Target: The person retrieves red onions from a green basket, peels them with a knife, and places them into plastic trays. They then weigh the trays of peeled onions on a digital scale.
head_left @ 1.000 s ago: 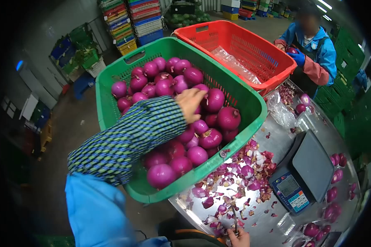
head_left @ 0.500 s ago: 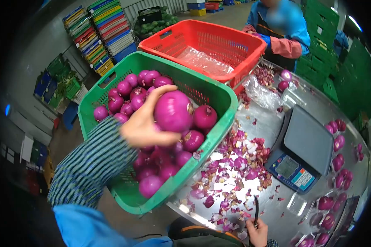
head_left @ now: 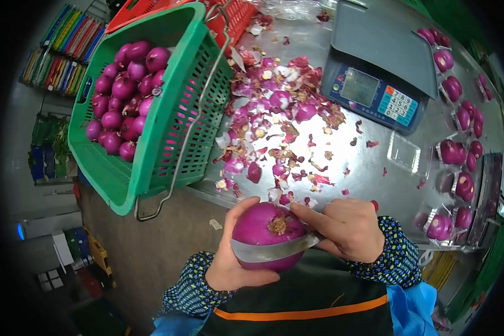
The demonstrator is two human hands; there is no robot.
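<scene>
Onion (head_left: 263, 221), large, purple and glossy, sits in the person's left hand (head_left: 225, 267), just off the near edge of the bench (head_left: 369, 185), with its dry, brown root end turned upward and a little to the right. The left hand is closed around its left side, fingers above and thumb below. The blade of a knife (head_left: 263, 252) lies flat-looking across the lower part of the onion; whether its edge has gone in cannot be told. The right hand (head_left: 347, 231) is curled, gripping the knife's handle, which is mostly hidden, with the index finger stretched to the onion's right side. Beneath both hands is a dark apron (head_left: 341, 302) with an orange band.

Beyond the hands, onion skins and scraps (head_left: 283, 101) are strewn over the metal bench. A digital scale (head_left: 386, 33) stands behind them to the right, with a clear tray (head_left: 404, 154) near it, and packed onions (head_left: 453, 151) line the right side. To the left, a green crate (head_left: 117, 199) holds more whole onions (head_left: 123, 88); a red crate (head_left: 239, 22) is just behind it.
</scene>
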